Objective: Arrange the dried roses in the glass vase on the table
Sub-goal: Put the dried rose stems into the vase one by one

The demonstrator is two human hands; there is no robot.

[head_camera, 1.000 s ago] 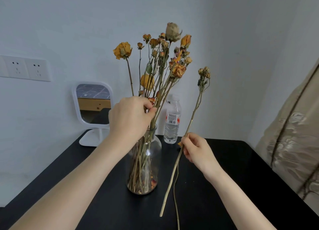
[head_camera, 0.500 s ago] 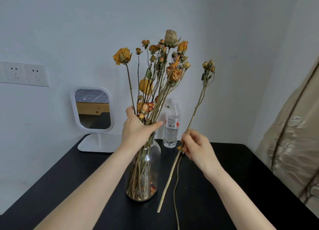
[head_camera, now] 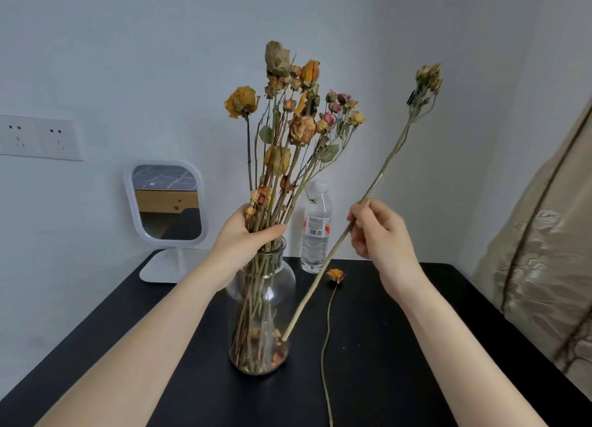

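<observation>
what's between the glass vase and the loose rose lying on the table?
In the head view, only the stem pinched by the right hand slants through; otherwise bare table.

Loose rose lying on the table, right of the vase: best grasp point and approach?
Pinch the loose rose at mid-stem, from above, probably coming in from the right: it lies flat on the table, its thin stem running toward the camera, and the glass vase crowds its left. Avoid the orange head, which looks brittle.
</observation>
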